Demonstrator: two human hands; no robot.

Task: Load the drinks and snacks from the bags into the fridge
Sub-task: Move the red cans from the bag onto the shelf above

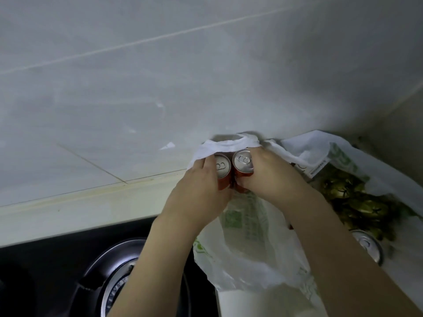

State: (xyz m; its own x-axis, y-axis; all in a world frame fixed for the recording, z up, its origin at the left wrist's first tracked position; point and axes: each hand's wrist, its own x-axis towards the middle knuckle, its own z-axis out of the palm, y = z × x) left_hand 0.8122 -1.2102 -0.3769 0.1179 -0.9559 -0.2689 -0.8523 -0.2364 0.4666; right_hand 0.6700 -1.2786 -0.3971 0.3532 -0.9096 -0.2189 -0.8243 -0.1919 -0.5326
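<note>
A pale tiled wall [160,76] fills the upper two thirds of the view, with faint grout lines and some smears. Below it runs a cream worktop [68,209] edge, and at lower left sits a black hob [45,271] with a round metal burner ring [114,271], partly hidden behind the left forearm and cut off by the bottom edge.

A white plastic bag [247,248] with green print stands right of the hob; its mouth is bunched up against the wall, and its lower part runs out of view. A second white bag [343,156] lies open to the right, showing a mass of dark yellow-green packets [352,202] too blurred to identify.

The left hand [201,188] has its fingers curled round the left red can [222,170], with part of the bag's rim draped over its fingertips. The right hand [267,170] grips the right red can [243,164] in the same way. The two cans stand upright, touching side by side, held at the mouth of the first bag; only their silver tops with pull tabs and a strip of red wall show, the rest covered by the hands.

A third can top [368,245] shows at the right, beside the right forearm, among the packets; its body is hidden, so its colour cannot be told.
</note>
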